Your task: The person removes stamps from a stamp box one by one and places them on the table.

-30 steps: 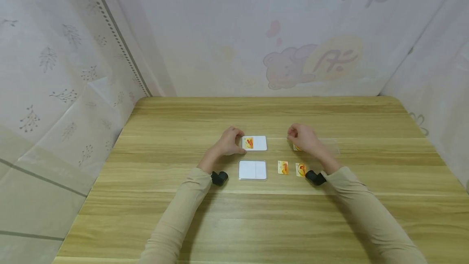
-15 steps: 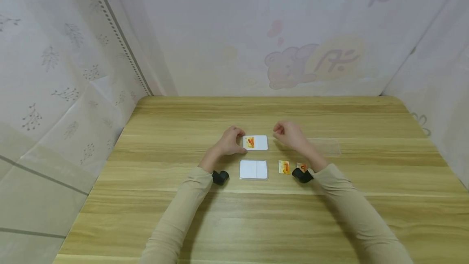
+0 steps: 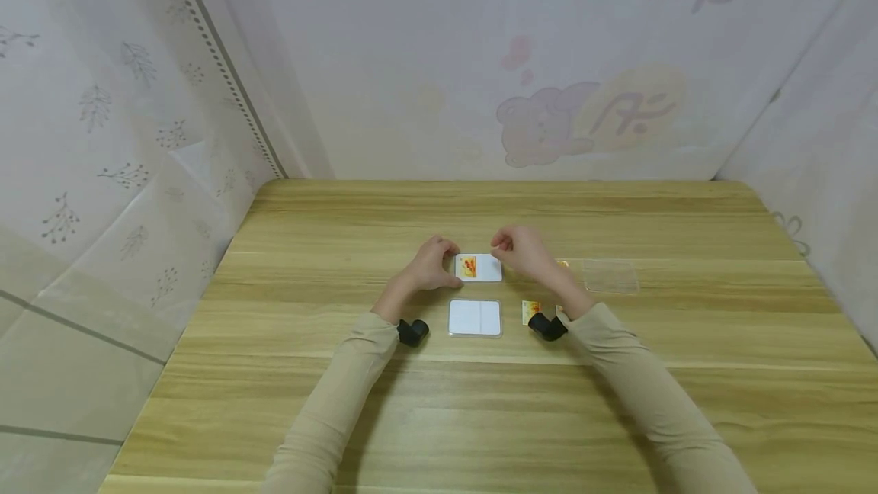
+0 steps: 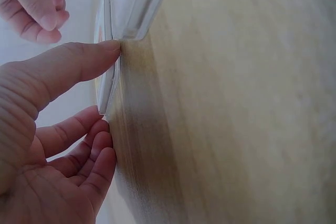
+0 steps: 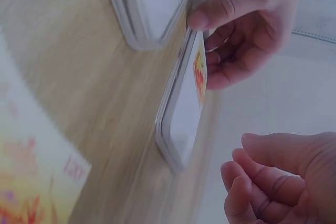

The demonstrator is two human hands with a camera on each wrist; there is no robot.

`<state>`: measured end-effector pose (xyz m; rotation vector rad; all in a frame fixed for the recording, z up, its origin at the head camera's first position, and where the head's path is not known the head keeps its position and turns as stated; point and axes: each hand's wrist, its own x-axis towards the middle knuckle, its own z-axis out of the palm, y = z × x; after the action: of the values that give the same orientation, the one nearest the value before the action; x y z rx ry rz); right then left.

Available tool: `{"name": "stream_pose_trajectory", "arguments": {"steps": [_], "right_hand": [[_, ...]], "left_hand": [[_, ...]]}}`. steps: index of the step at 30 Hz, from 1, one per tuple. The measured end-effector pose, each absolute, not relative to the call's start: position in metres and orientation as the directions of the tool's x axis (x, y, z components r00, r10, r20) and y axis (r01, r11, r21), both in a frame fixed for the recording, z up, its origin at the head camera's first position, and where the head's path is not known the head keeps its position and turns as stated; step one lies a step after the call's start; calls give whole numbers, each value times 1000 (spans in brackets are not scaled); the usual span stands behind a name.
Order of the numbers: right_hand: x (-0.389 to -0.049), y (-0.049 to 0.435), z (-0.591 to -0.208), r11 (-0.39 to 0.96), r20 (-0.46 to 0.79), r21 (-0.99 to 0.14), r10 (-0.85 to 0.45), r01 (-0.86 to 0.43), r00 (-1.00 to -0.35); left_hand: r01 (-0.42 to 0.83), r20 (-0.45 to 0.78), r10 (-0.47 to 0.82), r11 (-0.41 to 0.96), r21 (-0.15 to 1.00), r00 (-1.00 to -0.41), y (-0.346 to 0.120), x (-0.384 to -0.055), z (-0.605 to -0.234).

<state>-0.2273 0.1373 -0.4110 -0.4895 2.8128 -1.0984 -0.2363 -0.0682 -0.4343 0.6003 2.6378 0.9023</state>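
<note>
A clear-edged plastic display case with a white insert lies on the table. On its left part sits an orange-and-yellow postage stamp. My left hand holds this case at its left end, thumb on the near edge and fingers at the far corner. Over the case's right end hovers my right hand, fingers loosely curled, with nothing visible between thumb and fingertips. In the right wrist view the right hand is apart from the case.
Nearer the body lies a second case with a bare white insert. Right of it are a loose stamp and another mostly hidden behind the right wrist's black camera. A clear plastic cover and a partly hidden stamp lie farther right.
My right hand has moved left from beside the far right stamp to above the right end of the far case. The left hand keeps its hold on that case.
</note>
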Motion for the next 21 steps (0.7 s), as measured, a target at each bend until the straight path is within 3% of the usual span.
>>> {"name": "stream_pose_trajectory", "arguments": {"steps": [21], "right_hand": [[-234,113,-418,646,-1,-702,-422,-300,-907]], "left_hand": [[296,-131,486,700,650,-864,-70,-235,-432]]}}
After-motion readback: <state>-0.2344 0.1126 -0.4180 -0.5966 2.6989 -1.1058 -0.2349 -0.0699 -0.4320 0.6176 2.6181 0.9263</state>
